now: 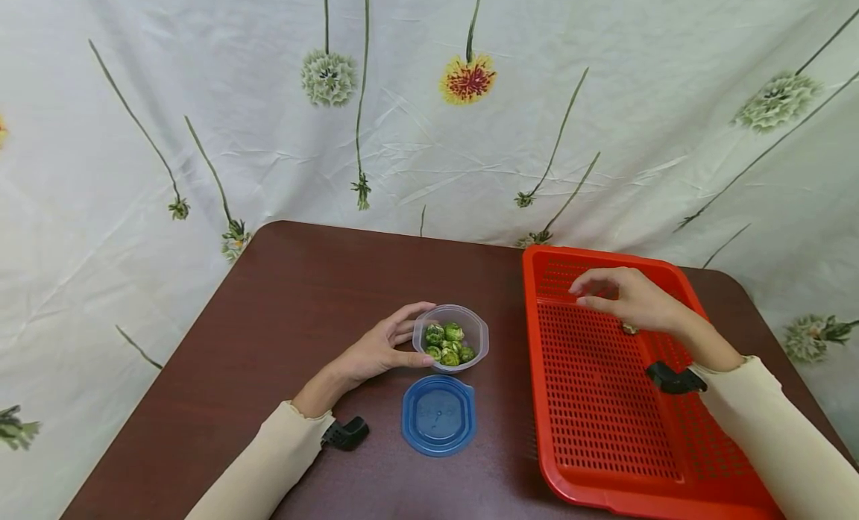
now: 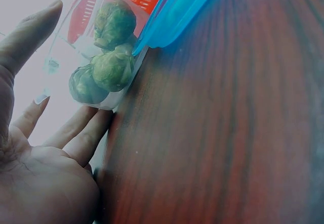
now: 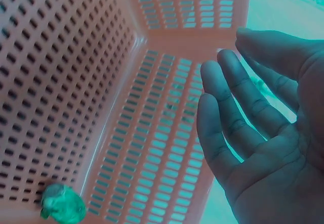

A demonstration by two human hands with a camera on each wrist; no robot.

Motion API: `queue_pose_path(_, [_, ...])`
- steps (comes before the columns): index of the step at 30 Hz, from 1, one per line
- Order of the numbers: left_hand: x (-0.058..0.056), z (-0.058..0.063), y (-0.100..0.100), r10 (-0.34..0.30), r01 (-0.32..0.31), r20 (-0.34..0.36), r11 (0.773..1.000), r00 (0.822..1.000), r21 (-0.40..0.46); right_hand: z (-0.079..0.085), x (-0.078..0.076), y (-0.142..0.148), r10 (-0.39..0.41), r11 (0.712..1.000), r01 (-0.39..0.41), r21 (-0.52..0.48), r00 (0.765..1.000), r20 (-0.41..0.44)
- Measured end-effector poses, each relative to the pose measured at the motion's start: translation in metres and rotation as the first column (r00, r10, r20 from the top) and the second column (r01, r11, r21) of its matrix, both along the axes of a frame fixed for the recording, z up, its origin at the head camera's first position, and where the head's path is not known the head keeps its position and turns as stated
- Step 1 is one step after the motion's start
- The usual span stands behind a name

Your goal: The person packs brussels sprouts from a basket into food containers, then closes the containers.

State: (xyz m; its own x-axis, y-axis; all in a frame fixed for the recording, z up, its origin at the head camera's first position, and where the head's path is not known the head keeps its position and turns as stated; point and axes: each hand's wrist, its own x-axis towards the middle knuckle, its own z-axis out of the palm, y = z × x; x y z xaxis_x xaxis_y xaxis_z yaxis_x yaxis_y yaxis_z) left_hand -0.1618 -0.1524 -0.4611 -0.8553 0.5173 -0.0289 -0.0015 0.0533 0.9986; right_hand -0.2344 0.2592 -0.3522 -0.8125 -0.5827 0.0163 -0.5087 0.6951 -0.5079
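Note:
In the head view, a clear plastic container [image 1: 478, 332] on the table holds several Brussels sprouts [image 1: 450, 356]. My left hand [image 1: 377, 350] holds its left side, thumb along the near rim and fingers around the far side. The left wrist view shows the fingertips against the wall of the container [image 2: 115, 95]. My right hand [image 1: 631, 300] is over the red basket [image 1: 604, 389], fingers loosely bent with nothing between them. A single Brussels sprout [image 3: 63, 204] lies in the basket below that hand; in the head view the hand partly hides it.
A blue lid [image 1: 439, 415] lies flat on the table just in front of the container. The large red basket takes up the right side of the dark wooden table [image 1: 322, 281]. Behind the table hangs a white floral cloth [image 1: 416, 132].

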Motion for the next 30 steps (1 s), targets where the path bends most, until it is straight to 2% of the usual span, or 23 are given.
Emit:
queue_pose_path(18, [0.0, 0.0, 0.0, -0.004, 0.004, -0.014, 1.0, 1.0, 0.0, -0.012, -0.013, 0.031, -0.05, 0.995, 0.037, 0.092, 0.989, 0.14])
queue_pose_path(30, [0.0, 0.0, -0.001, -0.002, 0.002, -0.011, 1.0, 1.0, 0.0, -0.02, -0.02, 0.049, -0.064, 0.989, 0.038, 0.145, 0.981, 0.183])
